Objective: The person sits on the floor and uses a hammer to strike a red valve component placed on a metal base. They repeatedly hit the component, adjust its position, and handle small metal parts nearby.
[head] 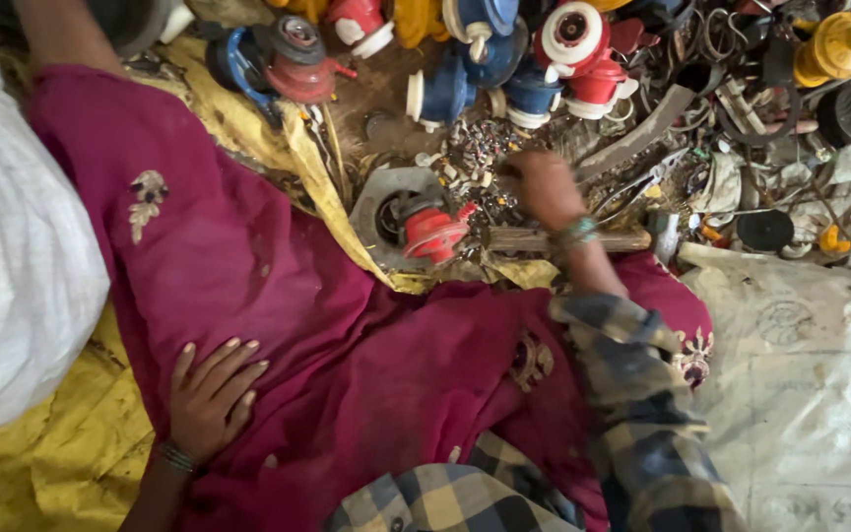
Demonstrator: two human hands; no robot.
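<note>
Floor space is buried under cloth and scrap: a white sack [12, 246] lies at the far left beside yellow sheeting [51, 463], and over the magenta fabric [278, 286] the left hand [211, 394] rests flat, grip released, fingers spread, seemingly propping the person. Toward the middle, a red-and-grey pump part [416, 222] sits against a wooden handle [563, 238], close by for working. Just right of it the right hand [544, 187] dips into a heap of small metal bits [485, 148], its grip curled over them, though what it grasps I cannot tell.
</note>
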